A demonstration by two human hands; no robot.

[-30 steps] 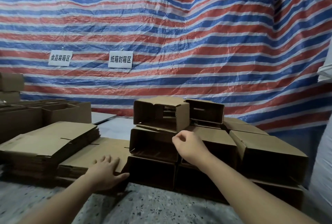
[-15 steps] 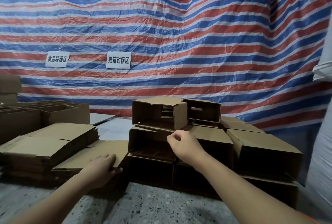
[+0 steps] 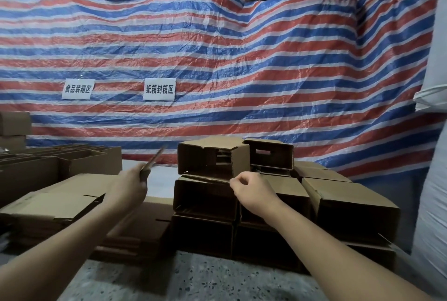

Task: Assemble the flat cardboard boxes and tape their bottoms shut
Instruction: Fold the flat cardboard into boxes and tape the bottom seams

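Observation:
My left hand is raised above the stacks and grips a flat cardboard box by its near end; the box is seen edge-on and blurred. Below it lie two stacks of flat boxes, one at the left and a lower one in front. My right hand has curled fingers at the lower front corner of the top assembled box, and seems to pinch its bottom flap edge. That box lies on its side on a pile of assembled boxes.
More open boxes stand at the far left. A striped red, white and blue tarp with two paper signs hangs behind. A white sack rises at the right. Speckled floor lies in front.
My left hand left the lower flat stack and rose up and to the right with a flat box in its grip. My right hand stayed at the top box's corner.

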